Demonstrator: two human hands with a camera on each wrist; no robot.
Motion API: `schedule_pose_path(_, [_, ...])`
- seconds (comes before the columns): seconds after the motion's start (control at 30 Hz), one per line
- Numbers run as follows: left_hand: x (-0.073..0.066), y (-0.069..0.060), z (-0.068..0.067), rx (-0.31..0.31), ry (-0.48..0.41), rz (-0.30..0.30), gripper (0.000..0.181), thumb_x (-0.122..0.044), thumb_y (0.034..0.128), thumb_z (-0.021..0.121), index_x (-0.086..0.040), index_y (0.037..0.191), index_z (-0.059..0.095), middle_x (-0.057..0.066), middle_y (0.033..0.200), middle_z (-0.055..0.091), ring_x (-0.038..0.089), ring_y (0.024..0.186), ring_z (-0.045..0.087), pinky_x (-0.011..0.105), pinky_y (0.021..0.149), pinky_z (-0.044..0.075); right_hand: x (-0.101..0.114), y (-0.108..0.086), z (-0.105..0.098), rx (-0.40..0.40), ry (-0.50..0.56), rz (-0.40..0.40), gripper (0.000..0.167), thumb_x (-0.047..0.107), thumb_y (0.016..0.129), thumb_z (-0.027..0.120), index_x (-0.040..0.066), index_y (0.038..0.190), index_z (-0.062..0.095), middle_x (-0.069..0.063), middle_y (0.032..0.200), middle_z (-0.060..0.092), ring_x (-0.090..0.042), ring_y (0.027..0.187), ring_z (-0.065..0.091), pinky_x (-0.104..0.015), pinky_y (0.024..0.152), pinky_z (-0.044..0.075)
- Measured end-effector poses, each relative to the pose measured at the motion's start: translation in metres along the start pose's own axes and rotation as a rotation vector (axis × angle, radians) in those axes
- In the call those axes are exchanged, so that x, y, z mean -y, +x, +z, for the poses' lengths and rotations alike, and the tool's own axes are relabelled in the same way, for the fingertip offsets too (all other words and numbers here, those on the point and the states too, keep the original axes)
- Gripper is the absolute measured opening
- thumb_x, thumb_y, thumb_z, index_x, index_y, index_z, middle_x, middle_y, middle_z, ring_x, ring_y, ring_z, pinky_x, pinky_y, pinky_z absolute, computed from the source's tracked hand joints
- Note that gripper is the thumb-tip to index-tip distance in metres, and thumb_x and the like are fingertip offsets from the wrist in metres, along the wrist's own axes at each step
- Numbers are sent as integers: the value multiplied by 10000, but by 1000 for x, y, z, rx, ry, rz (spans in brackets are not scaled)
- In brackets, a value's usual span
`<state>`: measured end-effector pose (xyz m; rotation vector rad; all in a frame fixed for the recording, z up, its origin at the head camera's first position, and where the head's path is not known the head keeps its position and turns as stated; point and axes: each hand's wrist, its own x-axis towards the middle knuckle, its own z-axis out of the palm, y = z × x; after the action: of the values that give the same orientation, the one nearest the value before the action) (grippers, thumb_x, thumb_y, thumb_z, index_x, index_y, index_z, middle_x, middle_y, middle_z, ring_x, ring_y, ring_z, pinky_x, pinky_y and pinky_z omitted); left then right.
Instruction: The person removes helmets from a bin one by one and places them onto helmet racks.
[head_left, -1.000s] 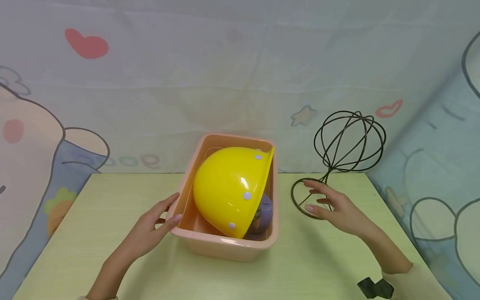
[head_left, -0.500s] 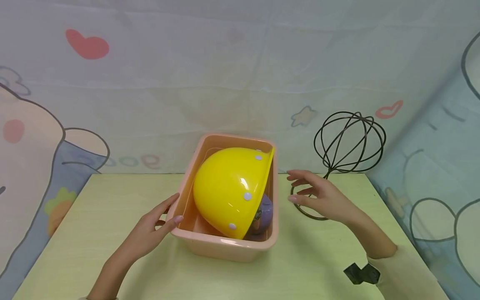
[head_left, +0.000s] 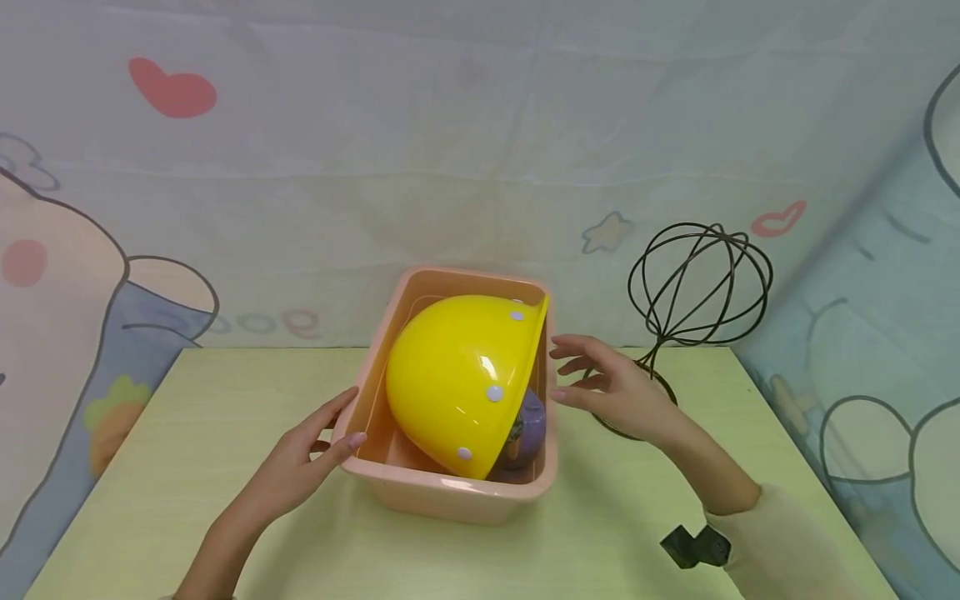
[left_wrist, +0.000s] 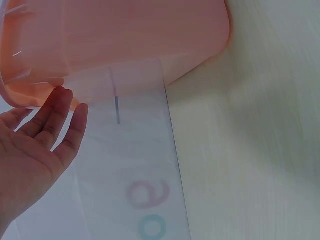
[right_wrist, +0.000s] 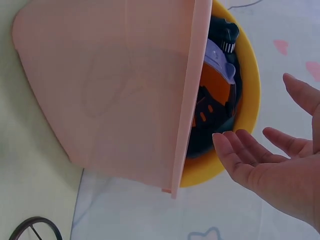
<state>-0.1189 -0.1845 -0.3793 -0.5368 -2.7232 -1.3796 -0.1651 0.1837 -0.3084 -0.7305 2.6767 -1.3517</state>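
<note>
Pale printed cloth backdrop [head_left: 450, 108] behind the tub; pale yellow-green tabletop [head_left: 240, 392] beneath it.

Landmark: a deep pink plastic tub [head_left: 450, 500] with rounded corners, upright. A glossy yellow dome-shaped plastic helmet with white dots [head_left: 442, 375] lies on its side within it, hollow side facing the tub's right wall. A dark wire stand [head_left: 660, 337], round cage over a ring base, stands to the tub's right.

Your left hand [head_left: 288, 464] is at the tub's left rim, fingers parted and only lightly bent, thumb tip at the rim; nothing is clasped. Your right hand [head_left: 618, 393] is at the tub's right rim, thumb and fingers loosely spread, holding nothing; whether the tips touch the rim, you cannot tell.

A rounded purple piece [head_left: 532, 429] shows between the helmet's edge and the tub's right wall; whether it belongs to the helmet is unclear.

Getting both hands onto the tub looks like the step in hand. Best to set your two hands level, press evenly, and keep your right forearm off the stand.
</note>
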Motion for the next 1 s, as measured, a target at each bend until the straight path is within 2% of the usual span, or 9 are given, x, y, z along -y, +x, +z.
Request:
schedule_pose_path(0.17, [-1,0,-1,5,-9,-3,565,-217,919,561,-78,1416,331,176,1351,423,272,1033,545,301,764,500,0,3,5,7,56,-12,571,215,815,702,79,1311,454,-107,1240,505,-298,1060,515,-381,860,464])
schedule_pose_path(0.33, [-1,0,-1,8,-16,-11,567,-220,918,563,-77,1415,331,178,1333,439,269,1037,537,311,770,499,2,6,9,11,102,-17,568,214,814,703,101,1312,453,-74,1267,492,-296,1074,505,-372,866,464])
schedule_pose_path(0.6, [-2,0,-1,12,-16,-25,571,-232,918,563,-81,1417,329,180,1312,455,265,1027,537,304,771,497,6,10,13,2,116,-10,595,210,808,710,95,1324,437,-73,1292,464,-287,1070,508,-369,839,482])
schedule_pose_path(1.0, [-2,0,-2,19,-24,-23,578,-236,921,558,-74,1421,318,178,1330,440,273,1074,514,325,799,489,3,17,19,-33,124,16,631,221,817,700,97,1354,392,-70,1304,429,-251,1060,495,-382,863,466])
